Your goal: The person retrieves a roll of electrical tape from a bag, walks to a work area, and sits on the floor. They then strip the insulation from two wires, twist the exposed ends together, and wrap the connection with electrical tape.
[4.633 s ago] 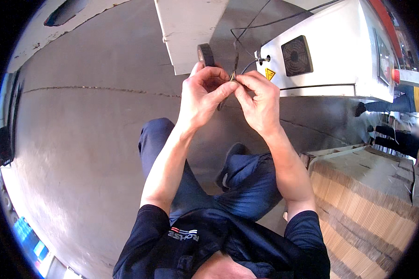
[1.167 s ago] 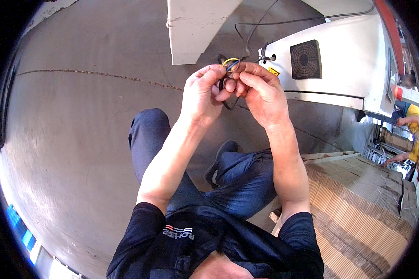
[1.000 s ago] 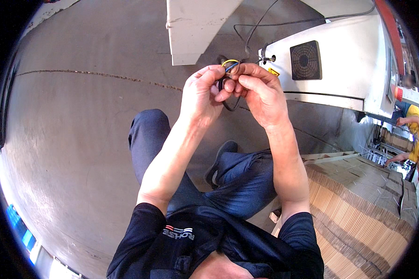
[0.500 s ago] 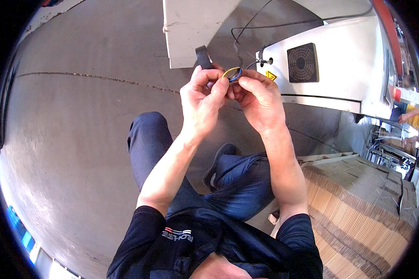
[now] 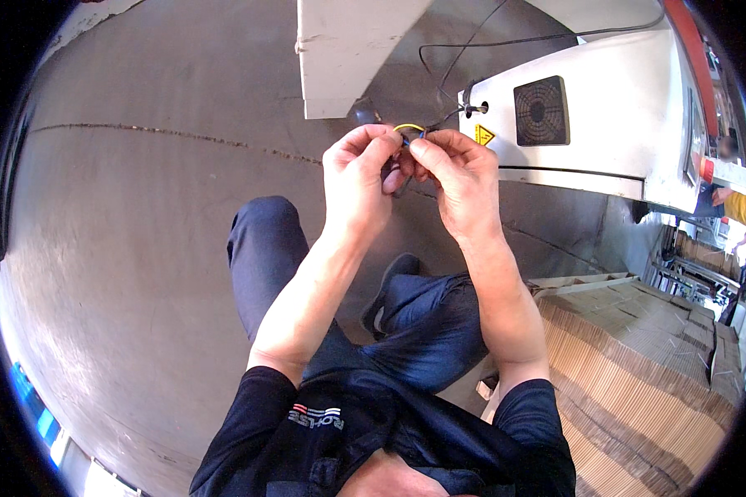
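Note:
In front of me both hands meet over a cable end with thin coloured wires. My left hand [image 5: 358, 178] pinches the wires between thumb and forefinger. Thumb and fingers of my right hand [image 5: 466, 182] also close on them, close beside the left. A yellow wire [image 5: 409, 127] arches between the two hands. Just below it shows a short bit of blue wire [image 5: 406, 142]. The wire ends are covered by my fingers. A dark, blurred piece [image 5: 366, 111] sticks out beyond my left hand; its kind is unclear.
A white machine cabinet [image 5: 605, 116] with a black fan grille [image 5: 541, 111] stands at the right. A black cable [image 5: 514, 41] loops near its top. A white machine part [image 5: 340, 62] juts in above my left hand. Stacked cardboard [image 5: 638, 373] fills the lower right.
The wire loop between my fingers looks flatter, and less blue shows. The dark piece by my left hand has turned and shows less. My hands remain at nearly the same place.

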The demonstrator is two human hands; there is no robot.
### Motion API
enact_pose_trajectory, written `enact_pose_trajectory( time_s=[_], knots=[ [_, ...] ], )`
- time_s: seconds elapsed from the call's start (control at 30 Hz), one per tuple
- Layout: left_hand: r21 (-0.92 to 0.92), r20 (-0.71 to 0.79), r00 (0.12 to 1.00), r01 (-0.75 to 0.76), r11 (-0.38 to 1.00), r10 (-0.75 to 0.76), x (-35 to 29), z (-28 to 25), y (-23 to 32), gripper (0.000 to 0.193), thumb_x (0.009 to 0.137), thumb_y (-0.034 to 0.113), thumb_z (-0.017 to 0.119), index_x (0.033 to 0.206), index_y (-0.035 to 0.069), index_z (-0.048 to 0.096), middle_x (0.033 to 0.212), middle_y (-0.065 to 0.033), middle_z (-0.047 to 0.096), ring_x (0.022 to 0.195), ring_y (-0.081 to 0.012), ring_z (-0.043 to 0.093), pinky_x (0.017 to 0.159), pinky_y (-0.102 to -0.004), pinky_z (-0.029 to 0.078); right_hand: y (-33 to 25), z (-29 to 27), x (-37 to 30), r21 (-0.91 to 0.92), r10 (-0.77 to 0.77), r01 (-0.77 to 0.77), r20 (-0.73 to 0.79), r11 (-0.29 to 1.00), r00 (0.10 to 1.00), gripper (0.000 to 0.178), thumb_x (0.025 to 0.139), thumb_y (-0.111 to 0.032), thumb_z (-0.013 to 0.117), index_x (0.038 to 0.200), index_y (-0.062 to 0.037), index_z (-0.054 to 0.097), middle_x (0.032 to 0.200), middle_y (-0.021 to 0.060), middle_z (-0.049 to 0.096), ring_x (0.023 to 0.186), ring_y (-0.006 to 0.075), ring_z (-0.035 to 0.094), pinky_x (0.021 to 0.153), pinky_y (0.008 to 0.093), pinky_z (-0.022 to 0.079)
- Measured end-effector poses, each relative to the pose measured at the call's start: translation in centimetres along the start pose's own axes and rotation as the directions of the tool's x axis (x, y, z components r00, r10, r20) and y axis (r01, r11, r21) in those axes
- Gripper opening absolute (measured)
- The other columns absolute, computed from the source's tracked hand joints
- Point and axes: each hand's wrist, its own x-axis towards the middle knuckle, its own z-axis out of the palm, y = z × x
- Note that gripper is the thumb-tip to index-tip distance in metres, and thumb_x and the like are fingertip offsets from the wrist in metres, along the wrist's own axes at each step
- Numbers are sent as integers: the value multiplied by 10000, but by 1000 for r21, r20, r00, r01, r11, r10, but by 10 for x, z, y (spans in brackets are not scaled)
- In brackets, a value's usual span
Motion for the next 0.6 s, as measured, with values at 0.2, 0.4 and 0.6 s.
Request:
enact_pose_trajectory(
  time_s=[0.2, 0.4, 0.6],
  knots=[
    [-58, 55, 994, 97, 994, -94, 4, -2, 3, 105, 957, 61, 573, 916, -7, 641, 723, -79, 633, 553, -122, 567, 438, -226, 350, 3, -1, 5, 173, 58, -59, 12, 983, 998, 183, 951, -157, 709, 1030, 8, 712, 845, 54, 708, 716, 122, 639, 671, 260, 497],
    [-121, 63, 984, 174, 977, -167, 8, -6, 1, 139, 960, 89, 555, 928, -22, 632, 719, -85, 628, 539, -110, 532, 417, -219, 323, 6, -11, 9, 231, 110, -124, 71, 965, 991, 196, 973, -176, 667, 1035, 3, 715, 898, 57, 720, 745, 127, 651, 691, 270, 515],
    [-243, 122, 972, 223, 944, -198, 12, -16, 0, 107, 955, 31, 547, 897, -36, 608, 700, -111, 605, 526, -129, 547, 404, -219, 329, 0, -7, 7, 265, 114, -141, 116, 954, 987, 192, 976, -142, 616, 1046, 7, 715, 906, 60, 721, 759, 127, 657, 705, 262, 516]
  ],
)
